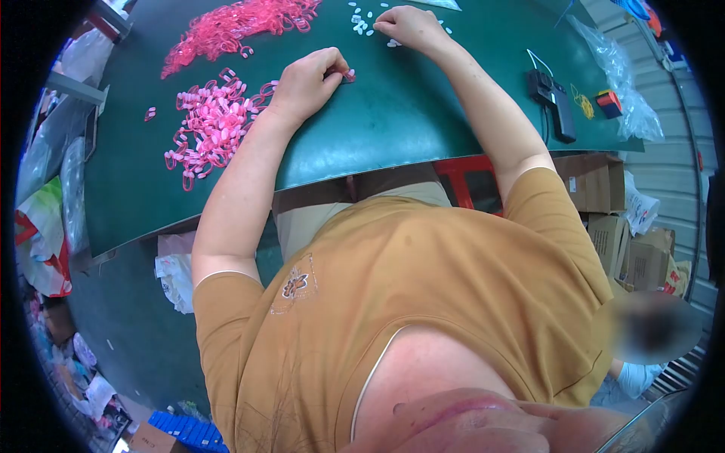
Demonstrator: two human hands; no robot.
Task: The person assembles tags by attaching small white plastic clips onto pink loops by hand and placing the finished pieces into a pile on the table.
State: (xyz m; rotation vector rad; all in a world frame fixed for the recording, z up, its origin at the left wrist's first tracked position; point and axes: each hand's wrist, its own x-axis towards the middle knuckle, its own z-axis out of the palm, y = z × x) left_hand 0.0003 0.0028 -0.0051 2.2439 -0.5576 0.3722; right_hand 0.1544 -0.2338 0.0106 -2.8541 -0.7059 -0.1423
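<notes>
My left hand is over the green table, its fingertips closed on a small pink plastic loop with a white part on it. Farther off and to the right, my right hand has thumb and fingers pinched together among small white plastic pieces. Whatever is between those fingertips is too small to make out. Beside my left forearm lies a pile of pink loops with pale pieces on them. A heap of clear pink loops is spread behind it.
At the right of the green table lie a black device, yellow string, a red-and-black item and clear plastic film. Cardboard boxes and a red stool are below. A single loop lies at the left.
</notes>
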